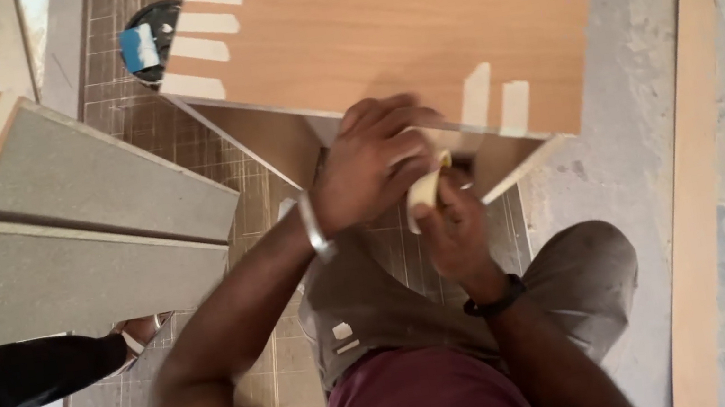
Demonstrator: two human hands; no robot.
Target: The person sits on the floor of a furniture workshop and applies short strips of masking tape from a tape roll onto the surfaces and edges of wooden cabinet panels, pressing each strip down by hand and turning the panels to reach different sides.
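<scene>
Far left: two grey-faced boards (105, 213) with wood-grain edges carrying pale tape strips run out of the frame; a dark sleeve (15, 375) of another person is cut off below them.
Top left: a dark round object (150, 34) with a blue patch, half hidden behind the panel.
Floor: grid-patterned mat (180, 135), grey concrete to the right, a long wood strip (695, 183) along it.
Wood panel (378, 48): laminate box corner, taped at both ends, tilted.
Left hand (376, 168): curled over the panel's lower edge; what it grips is hidden.
Right hand (452, 224): fingers closed on a pale tape piece (426, 189), just under the panel edge, touching the left hand.
</scene>
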